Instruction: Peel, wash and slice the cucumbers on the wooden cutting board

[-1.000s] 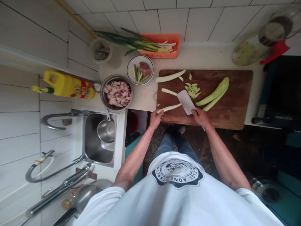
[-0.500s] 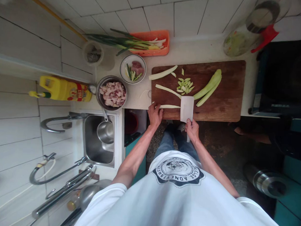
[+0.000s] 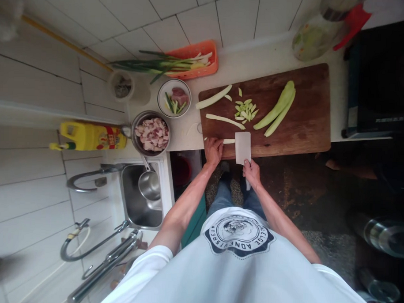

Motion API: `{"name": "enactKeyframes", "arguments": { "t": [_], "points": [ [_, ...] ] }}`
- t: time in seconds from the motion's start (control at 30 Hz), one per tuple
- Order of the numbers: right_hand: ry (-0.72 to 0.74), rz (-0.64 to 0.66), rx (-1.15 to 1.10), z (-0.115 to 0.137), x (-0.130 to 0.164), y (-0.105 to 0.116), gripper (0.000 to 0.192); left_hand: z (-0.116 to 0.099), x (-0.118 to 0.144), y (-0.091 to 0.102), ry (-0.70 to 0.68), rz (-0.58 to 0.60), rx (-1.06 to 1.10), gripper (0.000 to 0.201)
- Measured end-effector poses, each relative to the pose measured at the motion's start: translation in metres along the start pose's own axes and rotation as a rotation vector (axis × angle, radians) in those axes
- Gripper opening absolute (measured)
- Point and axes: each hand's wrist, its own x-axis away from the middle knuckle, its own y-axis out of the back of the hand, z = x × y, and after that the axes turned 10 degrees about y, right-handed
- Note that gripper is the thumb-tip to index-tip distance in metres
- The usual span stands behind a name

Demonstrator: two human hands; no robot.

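Board's (image 3: 298,128) near edge: left hand (image 3: 214,149) pinning strip (image 3: 228,141), right hand (image 3: 251,171) gripping cleaver (image 3: 243,147).

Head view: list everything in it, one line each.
board: 1, brown, on counter
cleaver: 1, steel, board's near edge
strip: 1, pale, between hand and cleaver
strips: 2, pale, board's left
slices: pile, green, mid-board
halves: 2, green, board's right
basket: 1, orange, holding scallions
bowl: 1, white, beside board
pot: 1, steel, meat inside
bottle: 1, yellow, left
sink: 1, steel, ladle inside
left hand: pressing strip
right hand: gripping cleaver
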Motion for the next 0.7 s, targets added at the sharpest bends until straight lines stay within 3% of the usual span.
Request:
{"name": "enactKeyframes", "arguments": {
  "t": [0.1, 0.27, 0.7],
  "points": [
    [0.033, -0.126, -0.077, -0.006, 0.001, -0.012, 0.048, 0.008, -0.009, 0.002, -0.042, 0.03, 0.014, 0.024],
    [0.019, -0.18, -0.147, -0.01, 0.001, -0.029, 0.048, 0.016, -0.017, 0.003, -0.095, 0.074, 0.004, 0.025],
    [0.004, -0.193, -0.181, -0.006, 0.009, -0.054, 0.049, 0.013, -0.019, 0.007, -0.107, 0.094, 0.075, 0.026]
  ]
}}
